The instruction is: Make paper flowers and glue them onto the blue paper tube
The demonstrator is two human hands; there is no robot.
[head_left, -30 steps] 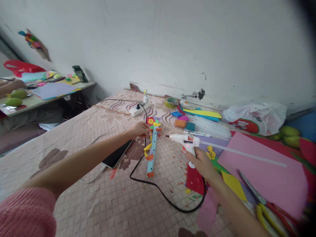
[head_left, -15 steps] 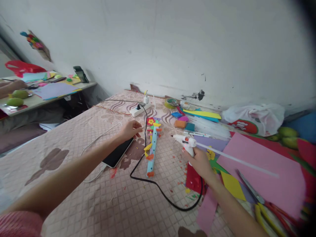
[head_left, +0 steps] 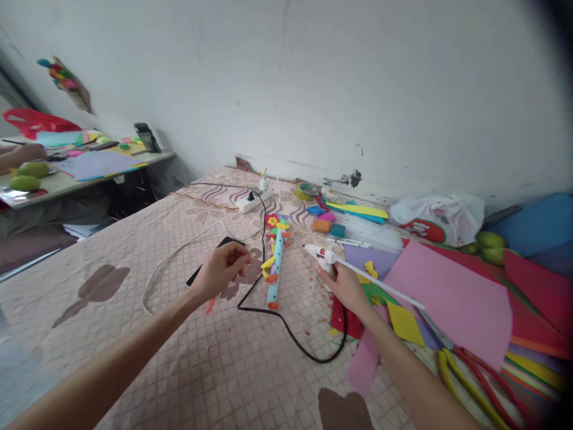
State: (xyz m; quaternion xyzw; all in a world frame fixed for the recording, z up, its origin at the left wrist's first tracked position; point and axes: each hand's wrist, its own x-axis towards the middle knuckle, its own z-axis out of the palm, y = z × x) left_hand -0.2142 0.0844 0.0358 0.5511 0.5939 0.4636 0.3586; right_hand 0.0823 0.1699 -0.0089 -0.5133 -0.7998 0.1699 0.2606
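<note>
My right hand [head_left: 348, 288] is wrapped around the handle of a white hot glue gun [head_left: 320, 255], with its nozzle pointing left and a long clear glue stick [head_left: 380, 280] sticking out of its back. The gun's black cord [head_left: 290, 340] loops over the tablecloth. My left hand [head_left: 224, 266] hovers over a black phone [head_left: 229, 242], its fingers curled into a pinch. Whatever those fingertips may hold is too small to make out. Between the hands lies a light blue strip [head_left: 278, 257] decorated with yellow, orange and green foam pieces, a red flower [head_left: 271, 221] at its far end.
A white power strip [head_left: 254, 202] stands near the wall. On the right are pink foam sheets [head_left: 452, 292], scissors [head_left: 474, 370], clay blocks [head_left: 321, 226], tape [head_left: 305, 190] and a plastic bag [head_left: 441, 218]. Another person's hand [head_left: 22, 156] is at the left table [head_left: 54, 194].
My left hand has drawn back from beside the strip's far end, toward me, and now covers part of the phone. The glue gun stays in my right hand, slightly further left in view.
</note>
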